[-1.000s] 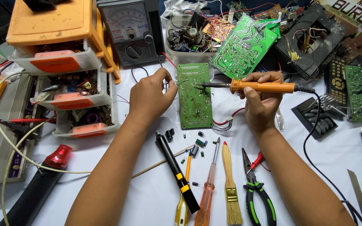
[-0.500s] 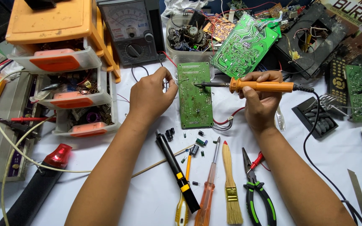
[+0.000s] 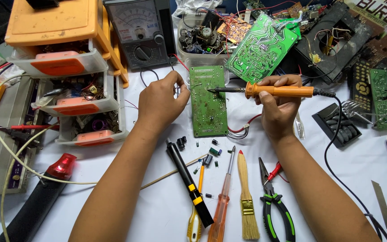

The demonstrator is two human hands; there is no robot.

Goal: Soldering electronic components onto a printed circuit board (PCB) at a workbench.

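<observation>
My right hand [image 3: 277,105] grips an orange-handled soldering iron [image 3: 278,91], held level with its tip over the upper part of a green circuit board [image 3: 208,107] lying flat on the white table. My left hand [image 3: 161,102] pinches a thin solder wire [image 3: 185,86] and holds its end at the board's top left edge, close to the iron's tip. Small loose electronic parts [image 3: 206,157] lie just below the board.
A black-yellow pen tool [image 3: 189,182], screwdrivers [image 3: 222,197], a brush [image 3: 246,197] and green-handled pliers [image 3: 274,206] lie in front. Orange drawer organiser [image 3: 68,76] at left, analogue meter [image 3: 140,31] behind, more green boards [image 3: 260,49] and a tray of parts [image 3: 202,36] at back. The iron's black cord [image 3: 332,148] runs right.
Both hands have shifted slightly; the iron's tip and the solder wire stay over the board's upper part.
</observation>
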